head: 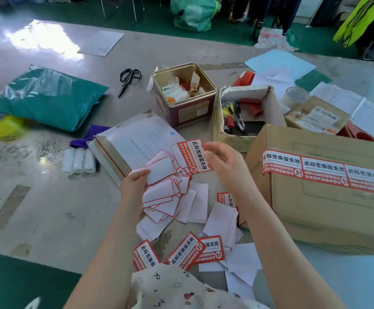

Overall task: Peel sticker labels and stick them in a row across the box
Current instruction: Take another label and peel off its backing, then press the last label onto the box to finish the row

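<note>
Head view: nearest the camera, three unpeeled red-and-white labels lie on the table edge beside scattered white papers. Both bare forearms reach forward from the bottom of the frame. The left hand is raised, palm turned inward, with fingers and thumb closed on a blank white backing sheet above the heap of spent backings. The right hand is held up just beside it, wrist bent, its thumb and fingertips pinched on the right edge of a peeled sticker label, which stands in the air printed side toward the camera, between the two hands. To the right sits the cardboard box, with a row of three labels already stuck side by side across its top edge. Behind the hands lies a white mailer envelope; farther back stand an open tin and a small carton of tools, with black scissors and a green poly bag beyond on the left.
</note>
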`<state>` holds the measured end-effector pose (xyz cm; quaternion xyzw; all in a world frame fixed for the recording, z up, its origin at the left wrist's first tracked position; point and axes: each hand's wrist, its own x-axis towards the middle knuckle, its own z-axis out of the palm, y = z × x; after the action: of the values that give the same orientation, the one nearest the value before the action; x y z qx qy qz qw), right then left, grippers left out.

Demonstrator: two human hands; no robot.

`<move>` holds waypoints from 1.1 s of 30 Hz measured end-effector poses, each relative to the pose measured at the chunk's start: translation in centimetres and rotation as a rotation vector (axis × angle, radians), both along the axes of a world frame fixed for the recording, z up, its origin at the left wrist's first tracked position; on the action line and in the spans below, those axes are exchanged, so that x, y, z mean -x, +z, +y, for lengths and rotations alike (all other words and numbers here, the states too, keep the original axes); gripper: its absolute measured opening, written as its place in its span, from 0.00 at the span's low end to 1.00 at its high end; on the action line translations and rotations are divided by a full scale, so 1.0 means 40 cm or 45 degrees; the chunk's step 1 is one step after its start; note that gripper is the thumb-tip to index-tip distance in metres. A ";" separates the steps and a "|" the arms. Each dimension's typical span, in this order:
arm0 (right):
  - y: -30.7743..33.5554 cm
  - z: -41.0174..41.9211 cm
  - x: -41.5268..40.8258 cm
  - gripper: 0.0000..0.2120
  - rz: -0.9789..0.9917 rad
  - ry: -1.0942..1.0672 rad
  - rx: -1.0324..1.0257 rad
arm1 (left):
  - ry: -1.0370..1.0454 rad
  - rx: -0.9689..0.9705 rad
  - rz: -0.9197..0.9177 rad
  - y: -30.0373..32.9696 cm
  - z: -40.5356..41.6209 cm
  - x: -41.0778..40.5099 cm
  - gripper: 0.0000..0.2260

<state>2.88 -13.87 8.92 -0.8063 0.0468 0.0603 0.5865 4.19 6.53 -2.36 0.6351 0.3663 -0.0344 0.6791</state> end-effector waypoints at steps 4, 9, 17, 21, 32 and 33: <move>-0.026 0.017 -0.013 0.10 0.071 0.019 0.029 | -0.030 -0.124 0.110 -0.028 0.009 0.009 0.12; -0.044 0.033 -0.028 0.12 0.140 0.040 0.078 | -0.115 -0.258 0.161 -0.029 0.002 0.004 0.14; -0.042 0.035 -0.036 0.12 0.163 0.088 0.137 | -0.338 -0.740 0.003 0.011 0.005 -0.012 0.13; -0.017 0.023 -0.039 0.11 0.109 0.114 0.195 | -0.473 -0.813 -0.314 0.123 -0.049 -0.032 0.12; 0.101 -0.050 -0.003 0.09 -0.136 0.082 0.162 | -0.707 -1.044 -0.906 0.320 -0.165 -0.042 0.05; 0.109 -0.060 0.006 0.09 -0.151 0.076 0.154 | -0.717 -1.063 -0.916 0.330 -0.174 -0.038 0.04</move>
<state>2.66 -16.26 13.26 -0.8434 -0.0086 0.0268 0.5365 5.73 -0.42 10.82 0.8914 -0.0847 0.1503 0.4192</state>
